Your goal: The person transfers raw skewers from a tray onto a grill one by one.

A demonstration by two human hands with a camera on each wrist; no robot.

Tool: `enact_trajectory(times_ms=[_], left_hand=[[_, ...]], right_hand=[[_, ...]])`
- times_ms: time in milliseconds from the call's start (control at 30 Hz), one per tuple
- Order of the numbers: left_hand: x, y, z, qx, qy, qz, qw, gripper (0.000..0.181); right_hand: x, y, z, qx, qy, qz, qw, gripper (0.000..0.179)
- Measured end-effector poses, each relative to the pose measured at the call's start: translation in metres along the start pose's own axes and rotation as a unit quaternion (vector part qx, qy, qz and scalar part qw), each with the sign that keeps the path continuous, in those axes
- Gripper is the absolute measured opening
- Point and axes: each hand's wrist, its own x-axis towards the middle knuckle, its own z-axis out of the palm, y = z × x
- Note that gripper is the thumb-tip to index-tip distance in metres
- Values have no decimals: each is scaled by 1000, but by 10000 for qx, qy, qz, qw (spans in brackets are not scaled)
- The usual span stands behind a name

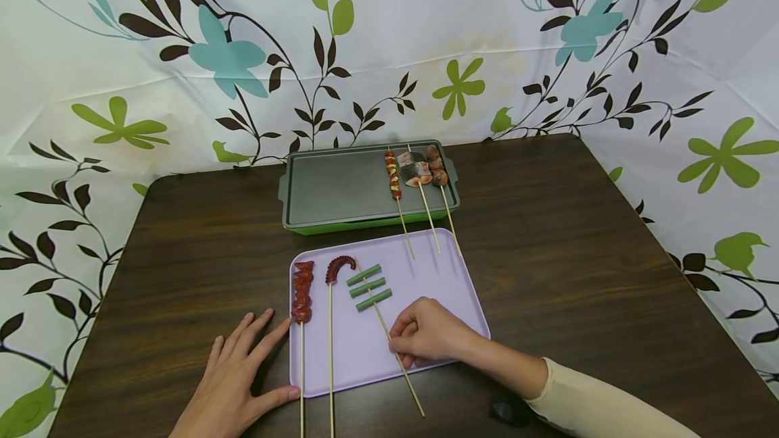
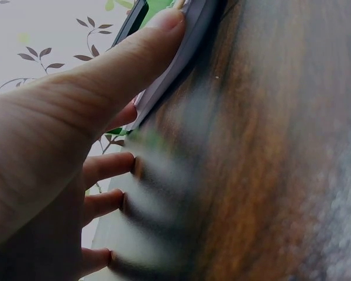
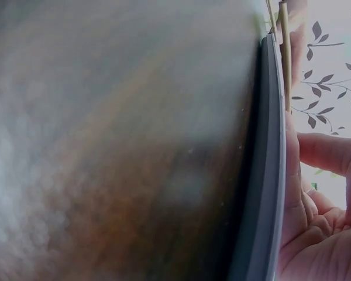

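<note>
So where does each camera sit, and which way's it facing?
Head: worn on the head, facing forward and down at the tray and grill pan; left hand, right hand and right sleeve show.
Left wrist: on that wrist, facing along the hand toward the tray's edge; thumb and fingers show.
Right wrist: on that wrist, facing along the hand past the tray's edge; thumb and some fingers show.
Shared: head and left wrist both show tray and patterned cloth.

- Grill [image 1: 341, 188] sits behind tray [image 1: 438, 282], both on worktop [image 1: 578, 255]
- Three skewers [image 1: 416, 171] lie on grill's right end
- On tray, left to right: meat skewer [image 1: 301, 293], tentacle skewer [image 1: 331, 273], vegetable skewer [image 1: 368, 288]
</note>
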Motion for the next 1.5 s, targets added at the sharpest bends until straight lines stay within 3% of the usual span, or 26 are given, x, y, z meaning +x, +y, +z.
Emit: enact_trajectory(times_ms=[600, 1033, 1500], left_hand=[[0, -1, 0, 10, 6, -1, 10000, 90], [1, 1, 0, 24, 3, -13, 10000, 90], [1, 1, 0, 50, -12, -60, 10000, 91]], right_hand=[[-3, -30, -10, -650, 249, -674, 9953, 8], [11, -54, -37, -334, 483, -706, 9958, 7], [40, -69, -65, -5, 755, -705, 9946, 15]])
